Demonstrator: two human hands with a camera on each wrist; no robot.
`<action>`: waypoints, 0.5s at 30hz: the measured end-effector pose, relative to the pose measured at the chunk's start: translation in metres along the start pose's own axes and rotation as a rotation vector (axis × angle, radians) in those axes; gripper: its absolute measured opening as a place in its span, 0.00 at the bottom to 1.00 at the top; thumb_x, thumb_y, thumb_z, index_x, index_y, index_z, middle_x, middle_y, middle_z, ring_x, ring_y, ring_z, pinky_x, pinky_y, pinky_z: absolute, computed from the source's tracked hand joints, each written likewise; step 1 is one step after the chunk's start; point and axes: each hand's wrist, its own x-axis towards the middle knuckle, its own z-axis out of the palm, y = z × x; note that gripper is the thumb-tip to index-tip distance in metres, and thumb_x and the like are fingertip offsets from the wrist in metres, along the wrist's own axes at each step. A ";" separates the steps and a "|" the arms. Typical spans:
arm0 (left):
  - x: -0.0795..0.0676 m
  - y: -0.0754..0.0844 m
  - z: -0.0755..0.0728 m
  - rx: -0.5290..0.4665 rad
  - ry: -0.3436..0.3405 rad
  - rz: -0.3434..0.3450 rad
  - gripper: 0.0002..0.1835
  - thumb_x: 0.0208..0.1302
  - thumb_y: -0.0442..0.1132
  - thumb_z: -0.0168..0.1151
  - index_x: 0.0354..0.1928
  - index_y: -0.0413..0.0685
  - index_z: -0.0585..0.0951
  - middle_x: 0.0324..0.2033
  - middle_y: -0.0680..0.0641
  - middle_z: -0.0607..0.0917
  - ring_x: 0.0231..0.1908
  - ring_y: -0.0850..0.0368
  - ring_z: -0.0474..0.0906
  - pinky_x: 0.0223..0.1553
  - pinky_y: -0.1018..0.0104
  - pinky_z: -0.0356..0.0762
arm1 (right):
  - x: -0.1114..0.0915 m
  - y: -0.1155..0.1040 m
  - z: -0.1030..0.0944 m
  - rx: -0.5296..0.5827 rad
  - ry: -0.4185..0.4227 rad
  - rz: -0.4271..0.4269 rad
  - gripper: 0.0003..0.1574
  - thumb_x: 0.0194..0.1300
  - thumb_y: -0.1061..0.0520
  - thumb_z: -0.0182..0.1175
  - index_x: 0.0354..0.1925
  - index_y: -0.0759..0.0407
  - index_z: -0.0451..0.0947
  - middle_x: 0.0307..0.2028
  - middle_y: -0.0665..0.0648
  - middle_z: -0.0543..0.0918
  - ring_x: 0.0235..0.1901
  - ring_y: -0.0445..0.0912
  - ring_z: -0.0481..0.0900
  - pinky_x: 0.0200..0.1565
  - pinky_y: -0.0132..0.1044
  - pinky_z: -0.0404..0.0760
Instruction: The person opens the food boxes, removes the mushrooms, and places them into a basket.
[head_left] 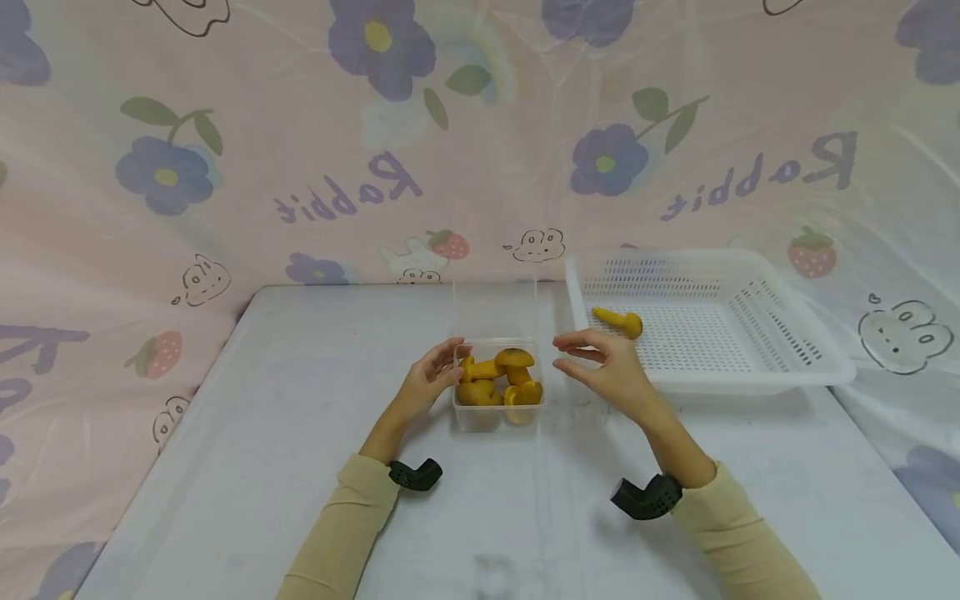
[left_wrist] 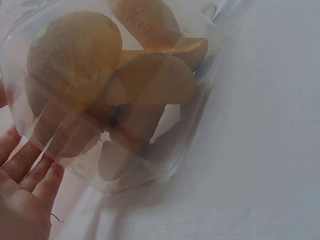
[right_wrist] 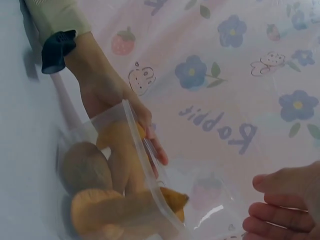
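Left hand, fingers relaxed, touches a clear box of yellow mushrooms, best steadied lightly, as the empty right hand hovers, fingers parted from thumb.

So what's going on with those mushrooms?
A person's left hand touches the clear box, which holds several mushrooms, its lid open. The right hand is near the box's other side, holding nothing. One more mushroom lies in the white basket.

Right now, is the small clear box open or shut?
Open: its clear lid is swung back behind the box, and the yellow mushrooms inside sit uncovered.
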 end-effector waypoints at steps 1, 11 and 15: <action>0.000 0.000 0.000 -0.001 0.000 -0.001 0.30 0.70 0.32 0.52 0.70 0.31 0.58 0.66 0.29 0.67 0.71 0.35 0.59 0.62 0.87 0.65 | 0.000 -0.001 0.002 0.005 -0.012 -0.002 0.19 0.54 0.68 0.68 0.46 0.70 0.81 0.44 0.68 0.86 0.46 0.54 0.84 0.51 0.44 0.84; -0.001 0.001 0.000 0.030 0.003 -0.004 0.29 0.70 0.32 0.53 0.70 0.34 0.59 0.67 0.31 0.67 0.72 0.38 0.59 0.66 0.83 0.63 | -0.007 -0.012 0.028 0.077 -0.122 -0.020 0.18 0.56 0.67 0.67 0.47 0.72 0.80 0.46 0.69 0.85 0.48 0.60 0.83 0.52 0.49 0.83; -0.001 0.002 0.000 0.041 0.005 -0.013 0.29 0.71 0.33 0.53 0.70 0.35 0.59 0.67 0.32 0.68 0.72 0.39 0.59 0.69 0.78 0.63 | -0.008 -0.013 0.038 0.098 -0.153 -0.026 0.19 0.57 0.67 0.66 0.48 0.73 0.79 0.46 0.70 0.84 0.47 0.62 0.83 0.52 0.50 0.83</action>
